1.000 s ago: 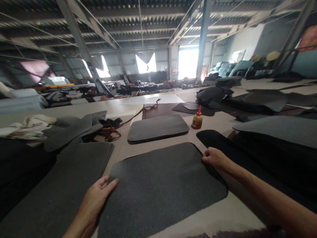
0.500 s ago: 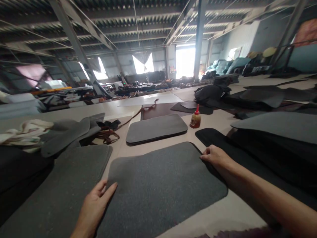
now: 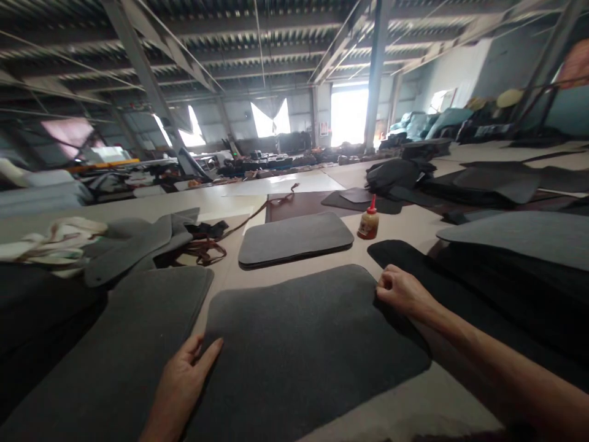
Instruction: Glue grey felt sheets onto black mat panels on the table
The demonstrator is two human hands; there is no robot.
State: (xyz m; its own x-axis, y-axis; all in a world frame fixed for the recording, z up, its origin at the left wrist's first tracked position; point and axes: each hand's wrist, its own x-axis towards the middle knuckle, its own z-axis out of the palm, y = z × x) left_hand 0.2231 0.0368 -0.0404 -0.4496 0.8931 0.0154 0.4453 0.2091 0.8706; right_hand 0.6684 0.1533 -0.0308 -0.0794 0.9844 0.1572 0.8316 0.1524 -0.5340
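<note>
A large dark grey panel [image 3: 304, 350] with rounded corners lies in front of me. At its right edge my right hand [image 3: 401, 293] pinches the rim between thumb and fingers. My left hand [image 3: 186, 374] rests at the left edge, its thumb on the panel's surface and its fingers at the side; the thumb and fingers are apart. Beyond the panel is a smaller stack of grey pieces [image 3: 294, 238]. A glue bottle [image 3: 369, 224] with a red tip stands upright to the right of that stack.
Grey panels [image 3: 138, 325] lie close on the left, beside a pile with pale straps [image 3: 59, 242]. Black and grey pieces [image 3: 519, 236] are heaped at the right. A brown strap [image 3: 253, 218] crosses the pale table [image 3: 221, 282].
The view has shifted slightly, so everything sits a little further right. My right hand's fingers are curled more tightly at the panel's edge. My left hand keeps its place on the panel.
</note>
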